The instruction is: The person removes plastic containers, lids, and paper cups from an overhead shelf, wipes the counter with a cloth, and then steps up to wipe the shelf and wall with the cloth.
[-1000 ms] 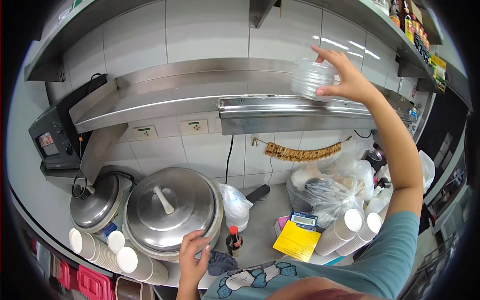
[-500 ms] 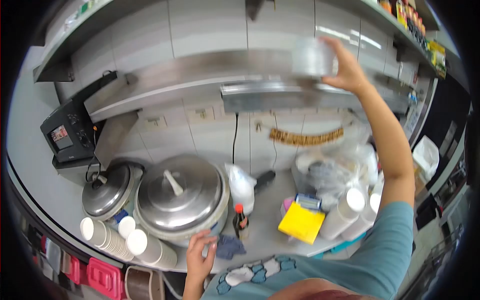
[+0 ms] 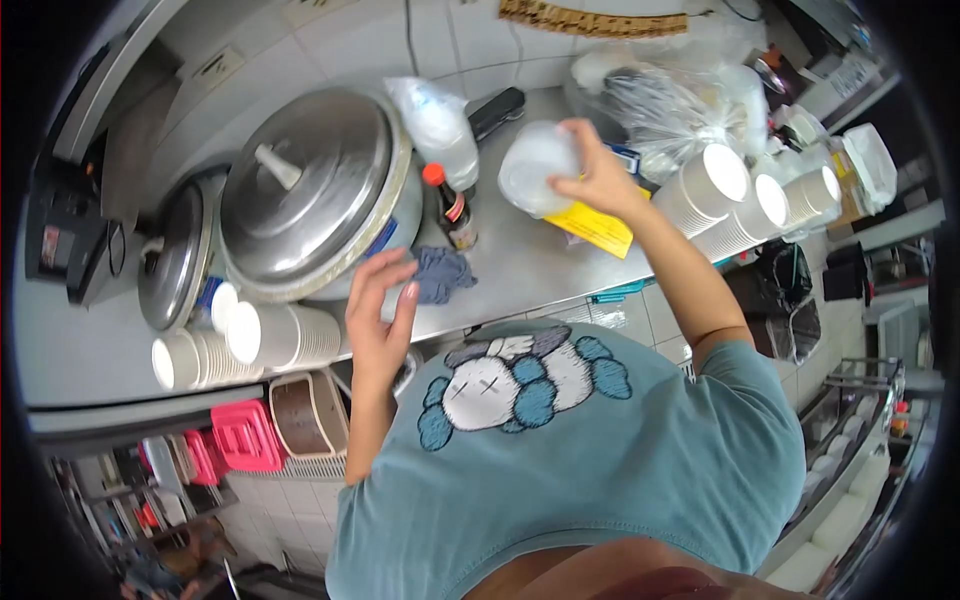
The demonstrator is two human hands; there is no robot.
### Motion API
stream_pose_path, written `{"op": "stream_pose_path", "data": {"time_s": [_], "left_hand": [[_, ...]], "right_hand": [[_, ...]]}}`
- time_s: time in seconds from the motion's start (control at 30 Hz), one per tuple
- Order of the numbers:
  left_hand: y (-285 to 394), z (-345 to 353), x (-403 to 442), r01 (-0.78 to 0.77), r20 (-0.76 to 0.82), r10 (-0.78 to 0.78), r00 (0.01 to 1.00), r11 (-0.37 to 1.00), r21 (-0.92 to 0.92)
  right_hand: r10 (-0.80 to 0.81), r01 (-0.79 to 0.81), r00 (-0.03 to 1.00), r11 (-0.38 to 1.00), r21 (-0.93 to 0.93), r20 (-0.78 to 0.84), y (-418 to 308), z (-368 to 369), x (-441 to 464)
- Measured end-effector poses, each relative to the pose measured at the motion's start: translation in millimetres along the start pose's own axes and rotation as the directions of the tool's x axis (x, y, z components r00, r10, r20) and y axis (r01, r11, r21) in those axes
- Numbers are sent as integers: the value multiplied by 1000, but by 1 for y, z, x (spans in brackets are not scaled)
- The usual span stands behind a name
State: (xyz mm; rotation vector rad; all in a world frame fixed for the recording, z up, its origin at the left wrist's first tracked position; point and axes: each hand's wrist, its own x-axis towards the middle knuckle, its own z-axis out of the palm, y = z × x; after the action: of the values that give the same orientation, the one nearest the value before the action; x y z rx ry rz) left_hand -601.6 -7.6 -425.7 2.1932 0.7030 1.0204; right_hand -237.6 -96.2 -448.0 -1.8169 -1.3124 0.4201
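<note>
My right hand (image 3: pixel 600 175) grips a translucent round plastic tub (image 3: pixel 538 165) by its side, above the counter and partly over a yellow packet (image 3: pixel 605 228). Fingers spread and holding nothing, my left hand (image 3: pixel 380 305) hovers at the counter's front edge. Beside it lie a crumpled blue-grey cloth (image 3: pixel 443 275) and a large lidded steel pot (image 3: pixel 310 190). A small dark sauce bottle with a red cap (image 3: pixel 452 210) stands behind the cloth. Behind that bottle is a white-filled plastic bag (image 3: pixel 440 135).
Stacked paper cups (image 3: pixel 285 335) line the front left edge, and more cup stacks (image 3: pixel 705 190) stand at the right. A smaller lidded pot (image 3: pixel 175 255) sits far left. Clear plastic bags (image 3: pixel 680 105) are heaped at the back right. A pink basket (image 3: pixel 248 437) is below the counter.
My right hand has brought the tub down from shelf height to just above the counter. The view has tilted downward. My left hand stays open near the cloth.
</note>
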Motion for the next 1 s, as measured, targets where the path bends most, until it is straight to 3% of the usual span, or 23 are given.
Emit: {"op": "stream_pose_path", "data": {"time_s": [0.03,0.07,0.13,0.17,0.2,0.27,0.33,0.37,0.4,0.43,0.47,0.53,0.63,0.67,0.7,0.73,0.77,0.8,0.87,0.93,0.97,1.0], "left_hand": [[-3,2,1,-40,-30,39,999,999,-4],[-8,5,1,-77,-60,76,995,997,-4],[-25,13,-4,67,-204,-104,974,981,-180],[-39,15,-6,111,-245,-160,956,972,-205],[-54,18,-11,153,-283,-218,934,960,-233],[-92,32,-27,236,-277,-319,906,926,-294],[-113,49,-43,378,-147,-394,907,917,-128],[-129,64,-53,385,-151,-402,903,914,-129],[-148,80,-63,292,-30,-291,956,955,42],[-159,91,-70,166,111,-191,975,966,199],[-160,99,-70,169,104,-192,976,965,201],[-161,115,-77,51,154,-161,975,834,549],[-193,124,-73,210,243,-449,860,745,633],[-222,129,-77,195,242,-399,884,786,587],[-231,130,-76,278,177,-346,922,906,320],[-246,136,-82,344,116,-342,932,939,1],[-232,128,-77,570,181,-545,819,808,-149],[-204,117,-68,691,233,-652,721,654,-308],[-185,114,-66,632,114,-672,731,605,-484],[-153,119,-56,592,13,-719,695,563,-576],[-157,125,-56,591,44,-701,712,565,-575],[-164,130,-60,514,-56,-616,786,701,-494]], "right_hand": [[5,5,998,987,-160,65,10,27,1],[-4,19,994,990,-142,106,16,49,0],[-164,353,902,815,-460,400,26,91,-6],[-147,412,863,759,-505,483,30,110,-10],[-155,431,845,765,-479,513,39,130,-16],[-290,524,852,511,-682,436,69,166,-32],[-314,529,849,499,-687,426,109,191,-53],[-334,521,853,479,-707,402,119,195,-61],[-337,529,848,477,-702,409,118,195,-69],[-277,464,885,577,-672,373,116,195,-81],[-212,389,917,667,-636,340,113,194,-86],[-202,369,925,683,-631,322,106,194,-88],[-218,360,928,732,-578,302,93,185,-88],[-277,396,913,774,-495,299,94,182,-88],[-331,428,899,805,-411,287,96,178,-91],[-357,423,902,844,-330,243,91,171,-99],[-389,428,901,871,-242,194,87,164,-106],[-391,425,902,880,-212,183,85,156,-114],[-367,389,920,895,-217,135,82,134,-132],[-341,355,931,929,-107,127,74,110,-148],[-382,379,924,911,-160,17,67,92,-152],[-362,355,932,918,-176,-8,67,79,-159]]}}
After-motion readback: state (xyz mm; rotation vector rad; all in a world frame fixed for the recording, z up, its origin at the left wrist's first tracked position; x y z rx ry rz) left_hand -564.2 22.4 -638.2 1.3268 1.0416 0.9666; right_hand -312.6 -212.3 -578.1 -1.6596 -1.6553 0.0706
